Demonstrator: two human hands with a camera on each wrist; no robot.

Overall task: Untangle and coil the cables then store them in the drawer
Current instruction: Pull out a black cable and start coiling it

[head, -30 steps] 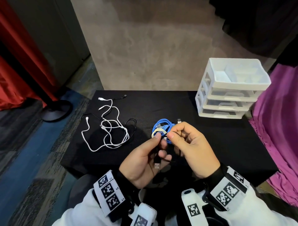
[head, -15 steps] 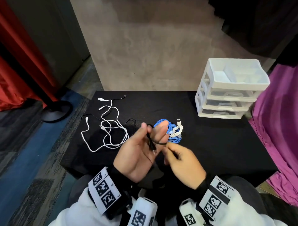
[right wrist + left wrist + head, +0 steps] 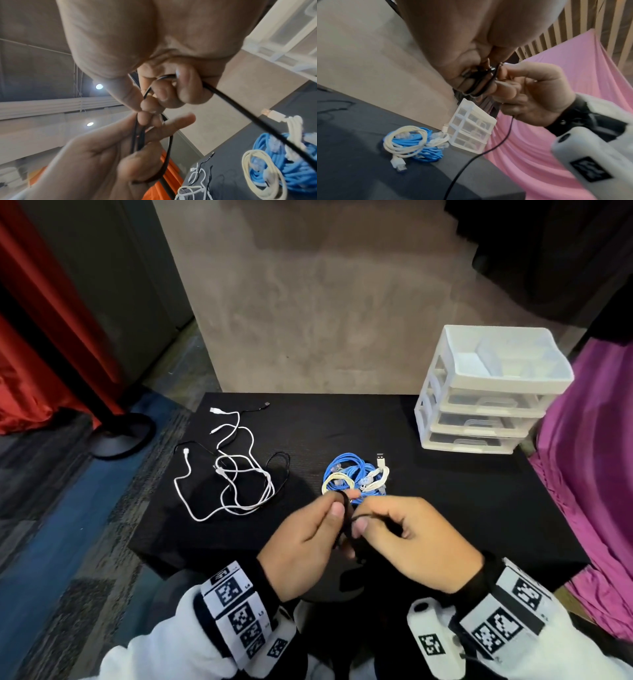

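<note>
Both hands hold a thin black cable (image 3: pixel 348 517) above the table's near edge. My left hand (image 3: pixel 339 508) grips several small loops of it (image 3: pixel 476 82) between thumb and fingers. Touching it from the right, my right hand (image 3: pixel 363 517) pinches the same cable (image 3: pixel 167 77), whose loose length hangs down past the palm (image 3: pixel 496 146). Just beyond the hands lies a coiled blue cable (image 3: pixel 359 474) with a cream coil (image 3: pixel 337 482) and a white USB cable (image 3: pixel 378 470) on it. White and black cables lie tangled (image 3: pixel 236 470) at the left.
A white three-drawer unit (image 3: pixel 486 392) with an open top tray stands at the table's far right, its drawers closed. Pink cloth (image 3: pixel 589 474) hangs beside the black table (image 3: pixel 462 508). A round stand base (image 3: pixel 120 436) sits on the floor at left.
The hands have drawn back from the blue coil toward me. My left fingers, spread half a second ago, now curl round the black loops, and my right hand has risen to meet them.
</note>
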